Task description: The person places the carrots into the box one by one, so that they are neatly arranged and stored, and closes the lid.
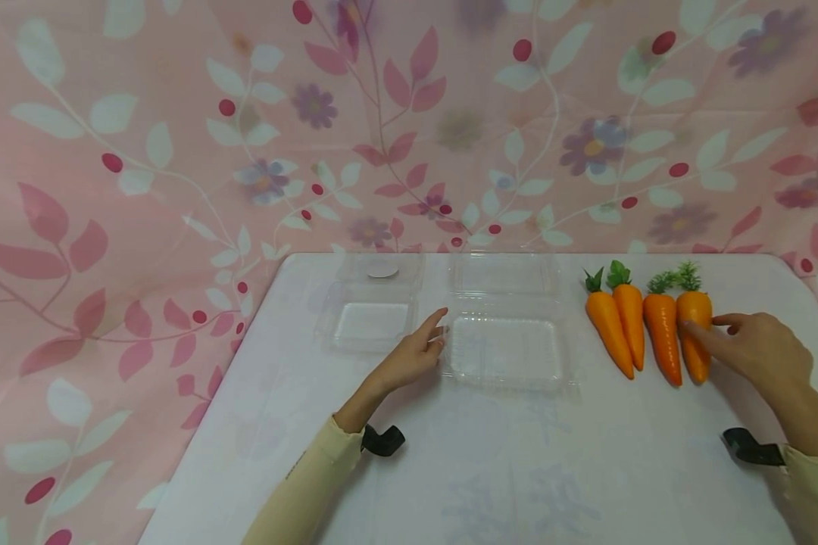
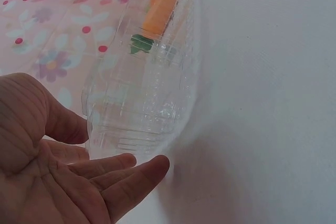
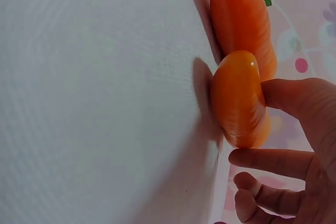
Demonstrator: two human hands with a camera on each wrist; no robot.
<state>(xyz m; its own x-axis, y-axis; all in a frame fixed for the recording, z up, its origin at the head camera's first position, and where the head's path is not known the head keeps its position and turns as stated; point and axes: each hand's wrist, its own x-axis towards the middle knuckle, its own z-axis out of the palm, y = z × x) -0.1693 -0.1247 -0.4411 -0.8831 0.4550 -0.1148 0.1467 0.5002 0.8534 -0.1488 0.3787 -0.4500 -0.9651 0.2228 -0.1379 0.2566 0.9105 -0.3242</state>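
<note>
At the right of the table, my right hand (image 1: 763, 348) has its thumb and index finger on either side of the rightmost orange carrot (image 1: 695, 310). In the right wrist view, the thumb lies against that carrot (image 3: 239, 100) and the index fingertip meets its edge; the other fingers are off it. My left hand (image 1: 412, 359) is at the left edge of a clear plastic container (image 1: 504, 382), lid folded back. Its fingers are loosely extended, holding nothing; whether they touch the container (image 2: 136, 103) is unclear.
Left of my left hand stands another clear open container (image 1: 371, 344). Several carrots with green tops lie side by side at the right, including a darker orange one (image 1: 663, 333) beside the touched carrot. A pink floral cloth (image 1: 409, 129) hangs behind the white table (image 1: 477, 477).
</note>
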